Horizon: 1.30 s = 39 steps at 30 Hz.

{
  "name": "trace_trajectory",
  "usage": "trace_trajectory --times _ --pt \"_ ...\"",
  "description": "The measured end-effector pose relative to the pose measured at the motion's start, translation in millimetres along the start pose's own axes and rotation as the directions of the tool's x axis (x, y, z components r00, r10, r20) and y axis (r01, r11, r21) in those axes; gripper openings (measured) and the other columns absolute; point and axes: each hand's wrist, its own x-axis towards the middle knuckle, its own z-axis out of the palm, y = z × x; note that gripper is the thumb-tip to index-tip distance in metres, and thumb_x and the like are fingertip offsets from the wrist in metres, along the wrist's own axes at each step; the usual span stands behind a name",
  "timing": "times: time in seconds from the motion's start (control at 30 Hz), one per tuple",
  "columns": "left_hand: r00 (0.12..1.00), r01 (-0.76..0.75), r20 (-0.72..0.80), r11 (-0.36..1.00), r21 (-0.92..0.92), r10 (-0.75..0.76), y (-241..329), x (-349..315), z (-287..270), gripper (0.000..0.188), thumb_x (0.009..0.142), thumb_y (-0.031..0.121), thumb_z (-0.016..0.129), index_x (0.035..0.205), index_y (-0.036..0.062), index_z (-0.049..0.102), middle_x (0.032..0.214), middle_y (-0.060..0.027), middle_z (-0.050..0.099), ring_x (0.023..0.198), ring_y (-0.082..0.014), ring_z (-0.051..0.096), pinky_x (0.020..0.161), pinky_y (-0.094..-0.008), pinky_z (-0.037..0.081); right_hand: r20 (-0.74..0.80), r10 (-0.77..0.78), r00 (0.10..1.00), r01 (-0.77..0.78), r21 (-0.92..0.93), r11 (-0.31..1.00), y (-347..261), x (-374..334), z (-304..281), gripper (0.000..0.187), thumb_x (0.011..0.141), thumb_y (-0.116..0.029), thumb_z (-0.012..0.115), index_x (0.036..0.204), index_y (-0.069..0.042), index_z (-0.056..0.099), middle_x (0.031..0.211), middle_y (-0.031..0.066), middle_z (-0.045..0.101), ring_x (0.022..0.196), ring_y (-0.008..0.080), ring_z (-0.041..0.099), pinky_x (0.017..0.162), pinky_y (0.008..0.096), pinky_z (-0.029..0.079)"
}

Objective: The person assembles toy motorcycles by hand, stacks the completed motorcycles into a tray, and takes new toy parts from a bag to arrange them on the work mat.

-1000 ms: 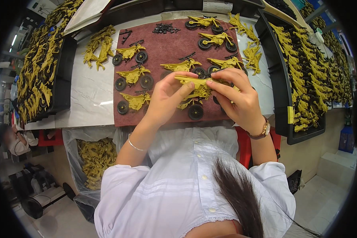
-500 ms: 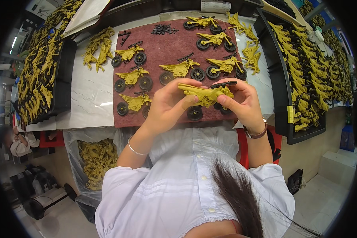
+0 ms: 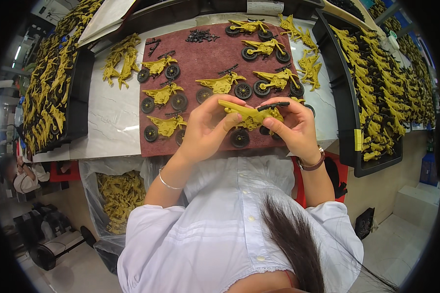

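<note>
Between my two hands, above the front edge of the maroon mat [image 3: 200, 57], is a yellow toy motorcycle body [image 3: 249, 116] with a black handlebar [image 3: 274, 106]. My left hand [image 3: 205, 126] pinches the tail end between thumb and fingers. At the handlebar end, my right hand [image 3: 297, 128] grips the body, its thumb on the near side and fingers behind. A black wheel [image 3: 240, 138] shows below the held body; it appears to belong to a toy motorcycle on the mat that my hands mostly hide. Beyond my hands lies another toy motorcycle [image 3: 222, 86] with black wheels.
Several toy motorcycles [image 3: 165, 125] lie along both sides of the mat, with small black parts [image 3: 202, 36] at its far edge. Loose yellow bodies [image 3: 122, 61] lie beside it. Black crates [image 3: 344, 105] full of yellow pieces flank the table. A lined bag [image 3: 120, 200] holds more.
The held body has tilted slightly, its handlebar end dipping a little. My right hand has shifted its grip, with the thumb moving slightly left and down. My left hand has barely moved.
</note>
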Motion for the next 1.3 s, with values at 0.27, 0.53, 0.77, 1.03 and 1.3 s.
trace_trajectory --times 0.27,0.53,0.77,1.03,1.3 --pt "0.998 0.027 0.064 0.998 -0.063 -0.023 -4.0 3.8 -6.6 0.032 0.088 0.001 0.06 0.119 -0.0015 0.053 0.113 -0.0131 0.062 0.106 -0.0178 0.059 0.089 -0.0321 0.049 -0.043 -0.068 0.997 0.068 -0.013 0.998 1.5 0.4 5.2 0.033 0.084 -0.001 0.068 0.114 0.005 0.055 0.102 0.0085 0.063 0.087 0.0105 0.06 0.076 0.0237 0.05" --pt "0.996 0.073 0.078 0.793 -0.604 -0.032 -25.7 -3.4 -8.4 0.1 0.044 0.01 0.093 0.13 -0.0042 0.044 0.125 -0.0129 0.055 0.118 -0.0268 0.054 0.097 -0.0408 0.047 -0.183 -0.201 0.962 0.237 0.2 0.951 -3.2 -4.3 17.9 0.038 0.081 -0.002 0.071 0.114 0.003 0.054 0.108 0.0125 0.063 0.093 0.0141 0.062 0.076 0.0241 0.052" --pt "0.996 0.039 0.087 0.704 -0.709 0.033 -30.6 -3.9 -1.6 0.097 0.044 0.011 0.094 0.128 -0.0042 0.046 0.125 -0.0121 0.056 0.116 -0.026 0.054 0.101 -0.0419 0.043 -0.19 -0.233 0.954 0.271 0.208 0.94 -9.3 -8.7 22.4 0.04 0.08 -0.001 0.072 0.115 0.003 0.053 0.11 0.0143 0.063 0.095 0.0165 0.063 0.072 0.0257 0.055" --pt "0.996 -0.035 0.048 0.854 -0.519 0.07 -31.5 -4.7 4.5 0.07 0.059 -0.002 0.086 0.12 -0.0039 0.052 0.123 -0.0111 0.057 0.114 -0.0217 0.055 0.099 -0.0386 0.043 -0.228 -0.169 0.959 0.235 0.305 0.923 -7.8 -9.9 26.6 0.039 0.079 0.0 0.072 0.113 0.002 0.053 0.109 0.0128 0.062 0.094 0.0165 0.063 0.072 0.0259 0.056" --pt "0.983 -0.043 -0.184 0.993 -0.108 0.023 -16.8 -7.3 23.5 0.02 0.077 -0.001 0.073 0.095 -0.0073 0.065 0.096 -0.0106 0.067 0.083 -0.0142 0.064 0.073 -0.0262 0.051 -0.213 -0.093 0.973 0.17 0.376 0.911 5.9 -9.3 18.7 0.04 0.077 0.006 0.069 0.113 0.003 0.052 0.111 0.0112 0.059 0.103 0.0156 0.058 0.09 0.0286 0.048"
